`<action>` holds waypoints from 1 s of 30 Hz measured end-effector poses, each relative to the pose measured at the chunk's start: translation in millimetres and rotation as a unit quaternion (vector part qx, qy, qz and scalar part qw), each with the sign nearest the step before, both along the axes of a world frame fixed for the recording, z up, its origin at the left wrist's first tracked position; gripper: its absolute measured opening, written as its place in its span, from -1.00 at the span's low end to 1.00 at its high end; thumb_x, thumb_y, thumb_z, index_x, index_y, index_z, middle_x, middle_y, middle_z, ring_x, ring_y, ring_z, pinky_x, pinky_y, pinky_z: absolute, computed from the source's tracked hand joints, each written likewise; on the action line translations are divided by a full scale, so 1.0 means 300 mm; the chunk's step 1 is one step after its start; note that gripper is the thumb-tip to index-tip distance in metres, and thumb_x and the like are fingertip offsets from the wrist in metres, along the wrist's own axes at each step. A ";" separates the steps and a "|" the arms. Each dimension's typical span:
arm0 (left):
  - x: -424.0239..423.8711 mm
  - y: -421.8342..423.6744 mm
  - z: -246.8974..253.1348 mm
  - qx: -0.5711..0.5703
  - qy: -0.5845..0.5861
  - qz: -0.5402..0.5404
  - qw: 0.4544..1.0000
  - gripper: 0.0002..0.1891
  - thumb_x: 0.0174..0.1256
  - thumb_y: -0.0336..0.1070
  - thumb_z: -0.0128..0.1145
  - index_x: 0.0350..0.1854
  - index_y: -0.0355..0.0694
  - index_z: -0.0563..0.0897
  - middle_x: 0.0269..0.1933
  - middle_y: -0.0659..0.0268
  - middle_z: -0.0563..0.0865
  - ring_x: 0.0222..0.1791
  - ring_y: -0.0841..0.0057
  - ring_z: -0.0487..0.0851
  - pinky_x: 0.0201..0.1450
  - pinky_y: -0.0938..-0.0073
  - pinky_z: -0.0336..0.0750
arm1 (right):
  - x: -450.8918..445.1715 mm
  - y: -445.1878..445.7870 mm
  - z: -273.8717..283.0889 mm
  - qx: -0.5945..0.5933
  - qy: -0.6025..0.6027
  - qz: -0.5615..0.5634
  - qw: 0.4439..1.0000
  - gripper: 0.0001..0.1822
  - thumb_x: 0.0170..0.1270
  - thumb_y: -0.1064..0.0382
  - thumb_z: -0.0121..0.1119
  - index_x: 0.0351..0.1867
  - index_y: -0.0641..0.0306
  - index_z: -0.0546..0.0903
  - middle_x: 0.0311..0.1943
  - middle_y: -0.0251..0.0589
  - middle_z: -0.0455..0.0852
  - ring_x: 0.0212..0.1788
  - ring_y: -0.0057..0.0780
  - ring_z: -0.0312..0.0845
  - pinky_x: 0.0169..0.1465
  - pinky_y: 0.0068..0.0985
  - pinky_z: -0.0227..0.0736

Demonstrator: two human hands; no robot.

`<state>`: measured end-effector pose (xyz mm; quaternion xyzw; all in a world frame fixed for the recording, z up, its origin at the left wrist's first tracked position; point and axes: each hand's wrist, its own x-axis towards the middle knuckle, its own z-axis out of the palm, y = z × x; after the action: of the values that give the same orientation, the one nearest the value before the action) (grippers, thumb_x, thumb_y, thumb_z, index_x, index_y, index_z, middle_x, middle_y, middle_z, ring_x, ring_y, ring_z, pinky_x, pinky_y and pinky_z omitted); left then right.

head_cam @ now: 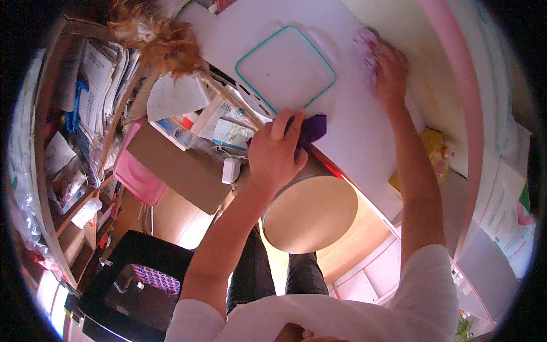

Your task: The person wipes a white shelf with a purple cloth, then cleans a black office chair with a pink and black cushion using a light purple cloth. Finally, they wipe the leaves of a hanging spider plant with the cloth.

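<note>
A clear square container lid with a teal sealing rim (334, 77) lies on the white tabletop (354, 124). At the lid's near corner is my left hand (275, 147), fingers bent around a dark purple cloth (314, 128). The fingertips reach the teal rim, though contact is hard to confirm. My right hand (389, 75) is farther right, over the same tabletop. Under its fingers is a crumpled pale purple cloth (366, 53), blurred and partly covered by the hand.
A brown feather duster (162, 42) leans at the upper left, above a cardboard box (179, 166) and a pink plastic piece (139, 171). Shelves (60, 128) hold papers. A round-topped stool or drum (312, 213) stands before my legs. A yellow packet (433, 149) lies beyond my right forearm.
</note>
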<state>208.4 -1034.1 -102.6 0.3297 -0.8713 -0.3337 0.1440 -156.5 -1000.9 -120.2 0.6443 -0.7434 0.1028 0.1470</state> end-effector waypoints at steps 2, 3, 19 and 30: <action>-0.006 -0.001 0.009 0.008 -0.012 -0.004 1.000 -0.15 -0.06 -0.21 0.39 0.44 -0.15 0.49 0.30 0.18 0.46 0.06 0.10 0.67 0.09 0.12 0.64 | 0.008 0.174 -0.009 -0.002 0.008 -0.054 0.999 -0.40 0.25 0.52 0.03 0.37 0.18 0.57 0.36 -0.17 0.59 0.37 -0.04 0.43 0.48 -0.09 0.18; 0.002 -0.006 0.012 0.012 -0.005 -0.004 1.000 -0.16 -0.06 -0.21 0.38 0.45 -0.15 0.48 0.31 0.18 0.47 0.06 0.10 0.67 0.09 0.12 0.64 | 0.057 0.256 -0.003 0.004 -0.011 -0.087 0.996 -0.40 0.28 0.50 0.01 0.40 0.19 0.53 0.37 -0.13 0.57 0.38 0.00 0.41 0.49 -0.08 0.16; 0.015 -0.080 0.092 -0.012 -0.147 -0.072 0.986 -0.06 0.01 -0.23 0.24 0.60 -0.08 0.26 0.64 0.41 0.26 -0.07 0.18 0.79 -0.03 0.19 0.72 | 0.224 0.170 -0.023 -0.029 -0.010 -0.165 0.986 -0.39 0.11 0.40 0.16 0.30 0.14 0.58 0.37 -0.18 0.54 0.38 -0.13 0.40 0.42 -0.14 0.26; -0.163 -0.202 0.080 -0.105 -0.216 -0.122 0.963 -0.05 0.04 -0.15 0.27 0.60 -0.15 0.23 0.66 0.40 0.21 0.08 0.20 0.77 0.06 0.14 0.71 | 0.487 0.521 -0.025 0.118 -0.057 -0.151 0.980 -0.40 0.20 0.31 0.27 0.34 0.11 0.56 0.37 -0.11 0.51 0.42 -0.03 0.34 0.49 -0.04 0.16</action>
<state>159.6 -1094.8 -78.6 0.2681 -0.9456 -0.1761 -0.0552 -10.3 -844.6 -127.8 0.5307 -0.8461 0.0276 0.0406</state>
